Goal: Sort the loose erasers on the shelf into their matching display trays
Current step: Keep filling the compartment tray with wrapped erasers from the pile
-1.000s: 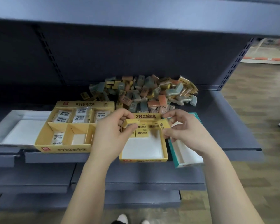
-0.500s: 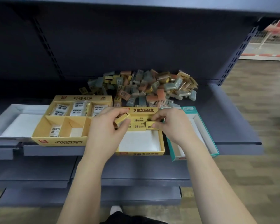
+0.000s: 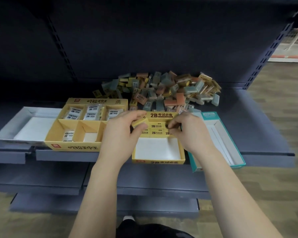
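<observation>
My left hand [image 3: 122, 134] pinches 1 eraser [image 3: 140, 122] across its long sides; light and firm, I judge. Right hand [image 3: 189, 133]: cannot tell grip.

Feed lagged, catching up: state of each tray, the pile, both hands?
left hand: holds a yellow eraser
right hand: fingers curled on 2B tray rows, grip unclear
2B tray: back rows filled, front bare
compartment tray: partly filled
white tray: empty
teal tray: empty
eraser pile: unsorted
</observation>
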Available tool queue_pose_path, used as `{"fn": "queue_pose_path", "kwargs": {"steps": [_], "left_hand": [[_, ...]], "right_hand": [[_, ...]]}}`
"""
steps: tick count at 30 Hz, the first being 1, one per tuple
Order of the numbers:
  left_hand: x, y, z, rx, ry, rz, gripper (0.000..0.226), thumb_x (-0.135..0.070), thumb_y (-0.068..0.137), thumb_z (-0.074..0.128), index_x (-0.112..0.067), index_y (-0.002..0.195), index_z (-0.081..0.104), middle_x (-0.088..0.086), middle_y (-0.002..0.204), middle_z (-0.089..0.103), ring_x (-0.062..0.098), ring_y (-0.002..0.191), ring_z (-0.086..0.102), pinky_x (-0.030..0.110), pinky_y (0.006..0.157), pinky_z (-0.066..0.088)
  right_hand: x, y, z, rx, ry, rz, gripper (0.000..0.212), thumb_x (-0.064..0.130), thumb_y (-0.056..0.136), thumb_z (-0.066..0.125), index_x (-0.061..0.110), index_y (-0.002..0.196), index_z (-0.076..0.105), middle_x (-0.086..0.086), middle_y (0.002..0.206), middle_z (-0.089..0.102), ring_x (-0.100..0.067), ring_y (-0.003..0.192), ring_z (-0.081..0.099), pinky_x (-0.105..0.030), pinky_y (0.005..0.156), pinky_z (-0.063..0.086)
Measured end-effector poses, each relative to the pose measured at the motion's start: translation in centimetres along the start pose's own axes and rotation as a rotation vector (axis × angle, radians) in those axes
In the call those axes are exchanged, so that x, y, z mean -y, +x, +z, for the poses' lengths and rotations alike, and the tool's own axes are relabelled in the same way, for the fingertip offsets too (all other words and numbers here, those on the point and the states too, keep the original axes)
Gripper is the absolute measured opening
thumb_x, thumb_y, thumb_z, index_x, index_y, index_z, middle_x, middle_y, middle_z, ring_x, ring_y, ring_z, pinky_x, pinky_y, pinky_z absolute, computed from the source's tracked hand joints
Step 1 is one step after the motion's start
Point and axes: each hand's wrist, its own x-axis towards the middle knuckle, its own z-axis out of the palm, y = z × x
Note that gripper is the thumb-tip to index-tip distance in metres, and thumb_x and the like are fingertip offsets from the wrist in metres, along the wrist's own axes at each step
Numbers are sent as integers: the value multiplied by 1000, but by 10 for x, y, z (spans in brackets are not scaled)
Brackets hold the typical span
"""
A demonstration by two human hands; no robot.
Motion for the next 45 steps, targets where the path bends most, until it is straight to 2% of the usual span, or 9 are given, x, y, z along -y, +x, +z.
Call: {"fn": "queue_pose_path", "kwargs": {"steps": [4, 8, 13, 18, 21, 26, 31, 40, 45], "left_hand": [[0, -1, -1, -2, -105, -55, 27, -19, 86, 73, -28, 110, 66, -18, 97, 64, -3, 95, 58, 31, 88, 52], [-3, -1, -2, 10, -214, -91, 31, -14, 80, 78, -31, 101, 65, -17, 90, 64, 1, 86, 60, 25, 80, 53], [-5, -2, -1, 32, -260, -99, 48, -12, 78, 80, -37, 113, 60, -13, 86, 58, 3, 75, 55, 15, 71, 48], [-1, -3, 3, 43, -245, -73, 31, -22, 83, 75, -37, 108, 66, -4, 100, 66, 18, 87, 67, 40, 75, 59], [-3, -4, 4, 53, -244, -58, 28, -24, 86, 72, -39, 108, 63, -10, 106, 64, 19, 87, 68, 43, 73, 59], [-10, -5, 5, 49, -226, -56, 29, -14, 79, 78, -18, 80, 50, -10, 68, 46, 6, 52, 40, 22, 50, 40], [-11, -5, 6, 87, -141, -11, 47, -11, 73, 81, -18, 62, 37, 8, 77, 59, 1, 61, 46, 16, 60, 36], [-16, -3, 7, 186, -99, -56, 34, -17, 62, 90, -20, 73, 58, -14, 78, 53, -11, 65, 45, 8, 60, 36], [-13, -3, 8, 197, -73, -13, 37, -16, 63, 89, -15, 72, 53, -13, 79, 51, -12, 71, 45, 7, 63, 32]], "right_hand": [[0, -1, -6, 62, -18, -28, 12, 14, 83, 70, 21, 92, 75, 8, 97, 53, -10, 91, 51, -21, 76, 36], [0, -1, -9, 91, -18, -19, 17, 18, 83, 73, 22, 99, 75, 9, 99, 52, -10, 94, 51, -22, 81, 40], [0, -2, -6, 60, 25, 3, 18, 18, 83, 73, 25, 100, 72, 8, 104, 53, -11, 98, 52, -23, 80, 38], [-8, -5, -12, -18, 158, -14, 13, 22, 85, 72, 26, 98, 71, 9, 101, 55, 1, 73, 44, -10, 63, 30], [-14, -5, -16, -72, 197, -16, 10, 22, 86, 70, 25, 96, 71, 7, 101, 58, 5, 67, 40, -7, 61, 27], [-20, -7, -22, -109, 223, 7, 7, 21, 87, 66, 27, 86, 69, 6, 99, 63, 4, 60, 38, -12, 59, 28], [-25, -7, -23, -125, 242, 34, 9, 17, 87, 64, 24, 83, 69, 9, 94, 64, 4, 57, 41, -12, 58, 29], [-28, -6, -25, -132, 225, 66, 8, 21, 88, 63, 25, 83, 68, 11, 88, 63, 4, 57, 50, -12, 52, 30], [-25, -7, -25, -113, 248, 67, 9, 19, 87, 63, 24, 83, 68, 14, 75, 57, 2, 53, 49, -12, 50, 34]]}}
